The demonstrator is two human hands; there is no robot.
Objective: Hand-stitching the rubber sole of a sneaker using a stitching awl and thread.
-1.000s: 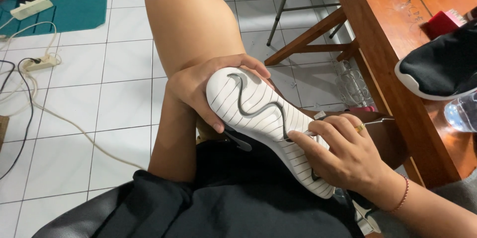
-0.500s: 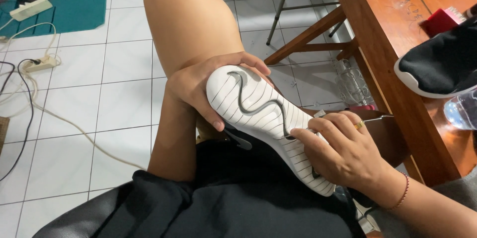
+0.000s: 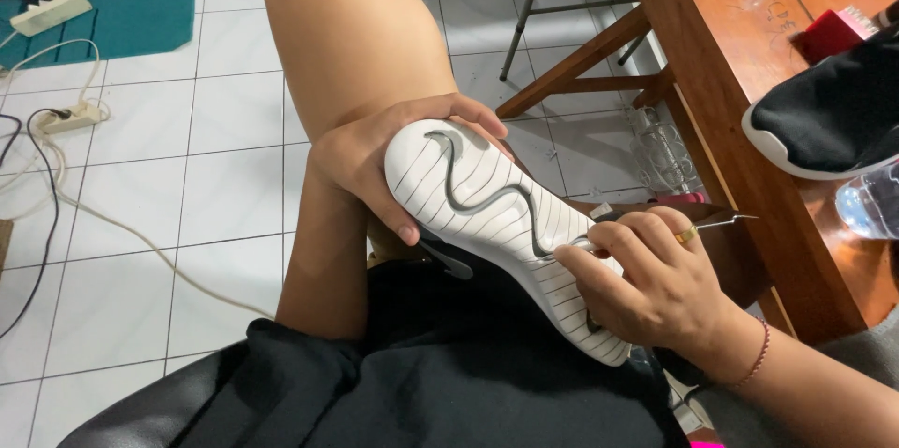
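My left hand grips the toe of the white-soled shoe lying sole-up on my lap. My right hand pinches a thin metal pick at the sole's grooves near the heel. Grooves look mostly clean; I can't tell how much remains. Second shoe, red box and plastic bottle sit on the wooden table.

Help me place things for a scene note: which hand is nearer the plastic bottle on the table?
Right. The right hand lies beside the table, close to the plastic bottle; the left hand is farther away.
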